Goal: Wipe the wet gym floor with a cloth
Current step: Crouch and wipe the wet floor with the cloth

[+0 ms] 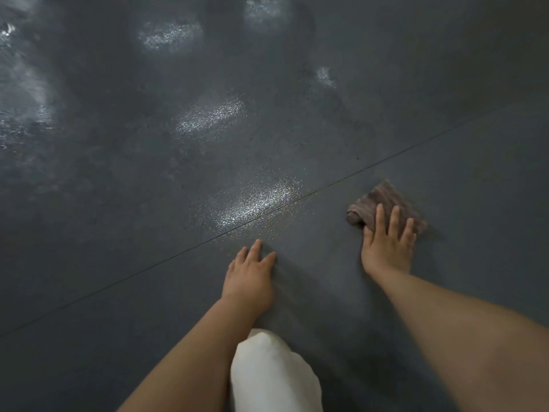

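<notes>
A brownish folded cloth (383, 200) lies on the dark grey gym floor (118, 263) at the right. My right hand (387, 245) presses flat on the cloth's near part with straight, spread fingers. My left hand (249, 278) rests flat on the bare floor to the left of it, fingers straight, holding nothing. Glistening wet patches (255, 200) shine on the floor just beyond my left hand, and more wet patches (211, 117) lie farther out.
A thin seam line (356, 173) crosses the floor diagonally from lower left to upper right, just beyond both hands. A white garment-covered knee (273, 373) shows at the bottom between my arms. Pale smeared wet marks (23, 96) cover the far left.
</notes>
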Available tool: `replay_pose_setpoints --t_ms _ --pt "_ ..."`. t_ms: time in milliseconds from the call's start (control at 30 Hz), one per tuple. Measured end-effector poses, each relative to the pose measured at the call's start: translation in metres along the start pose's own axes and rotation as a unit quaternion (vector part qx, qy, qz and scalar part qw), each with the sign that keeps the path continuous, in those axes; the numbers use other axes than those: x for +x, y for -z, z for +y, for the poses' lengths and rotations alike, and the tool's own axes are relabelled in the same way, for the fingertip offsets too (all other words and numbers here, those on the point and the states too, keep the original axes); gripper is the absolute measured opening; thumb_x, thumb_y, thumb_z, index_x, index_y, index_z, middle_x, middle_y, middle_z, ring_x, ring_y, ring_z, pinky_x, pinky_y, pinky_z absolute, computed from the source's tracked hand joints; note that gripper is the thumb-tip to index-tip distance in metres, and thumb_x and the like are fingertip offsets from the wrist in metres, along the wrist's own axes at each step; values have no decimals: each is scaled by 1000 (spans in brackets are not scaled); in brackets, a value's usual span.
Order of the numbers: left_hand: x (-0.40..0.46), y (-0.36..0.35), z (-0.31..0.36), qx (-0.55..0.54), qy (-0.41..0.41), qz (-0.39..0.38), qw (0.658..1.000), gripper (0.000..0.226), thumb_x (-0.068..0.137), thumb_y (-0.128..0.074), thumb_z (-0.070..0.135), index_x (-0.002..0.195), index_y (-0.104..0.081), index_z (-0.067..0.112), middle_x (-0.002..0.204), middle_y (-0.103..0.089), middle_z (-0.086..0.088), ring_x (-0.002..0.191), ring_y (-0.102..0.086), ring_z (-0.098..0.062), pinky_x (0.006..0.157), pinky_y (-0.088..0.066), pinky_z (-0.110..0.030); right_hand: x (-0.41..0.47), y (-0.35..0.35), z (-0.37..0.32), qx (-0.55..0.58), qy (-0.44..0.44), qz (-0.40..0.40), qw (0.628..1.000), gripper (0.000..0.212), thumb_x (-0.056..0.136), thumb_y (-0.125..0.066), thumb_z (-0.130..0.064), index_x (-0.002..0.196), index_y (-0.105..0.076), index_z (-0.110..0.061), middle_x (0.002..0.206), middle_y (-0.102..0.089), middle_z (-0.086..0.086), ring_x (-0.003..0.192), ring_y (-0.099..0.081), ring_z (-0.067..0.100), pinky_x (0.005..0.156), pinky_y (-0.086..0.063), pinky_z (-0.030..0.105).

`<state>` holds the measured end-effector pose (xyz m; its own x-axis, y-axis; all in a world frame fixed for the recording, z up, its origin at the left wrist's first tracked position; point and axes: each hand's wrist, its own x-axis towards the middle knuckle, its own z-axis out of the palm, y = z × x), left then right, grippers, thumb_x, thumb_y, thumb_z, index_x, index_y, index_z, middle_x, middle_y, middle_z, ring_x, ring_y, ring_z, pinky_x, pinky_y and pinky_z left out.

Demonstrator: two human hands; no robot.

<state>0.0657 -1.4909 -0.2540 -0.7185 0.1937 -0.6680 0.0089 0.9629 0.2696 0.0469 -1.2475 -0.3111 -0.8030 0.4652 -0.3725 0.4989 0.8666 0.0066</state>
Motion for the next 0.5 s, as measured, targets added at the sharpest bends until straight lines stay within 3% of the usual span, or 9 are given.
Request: replay_pose_setpoints --t_ms 133,267,400,500 --pt "-3 2 8 14 -4 -18 1000 59 95 -38 18 149 -19 30 159 8 -2 146 2 -28 116 -11 -40 -21 -4 14 10 -38 -7 999 58 101 -19 -45 151 5 -29 159 12 2 145 9 34 116 4 43" --pt "-21 22 23 19 8 4 1000 56 94 -39 17 147 -26 28 159 3 -3 146 -1 -29 115 -15 -41 -19 26 25 44 -4 6 999 53 100 -29 -42 150 -24 -24 159 -10 6 143 -14 34 117 -11 40" --pt "-48 55 50 20 13 36 999 67 89 -55 19 149 -24 27 159 0 -3 145 -3 -29 116 -17 -42 -20 71 38 121 27 18 992 44 97 -37 -34 134 -50 -13 149 -34 13 132 -36 33 110 -29 40" --pt "-71 73 71 12 -2 72 997 67 89 -57 18 148 -26 27 159 -7 -4 145 -9 -29 116 -19 -42 -37 105 44 144 51 -3 988 37 95 -43 -26 125 -57 -10 135 -48 16 121 -48 35 101 -39 37"
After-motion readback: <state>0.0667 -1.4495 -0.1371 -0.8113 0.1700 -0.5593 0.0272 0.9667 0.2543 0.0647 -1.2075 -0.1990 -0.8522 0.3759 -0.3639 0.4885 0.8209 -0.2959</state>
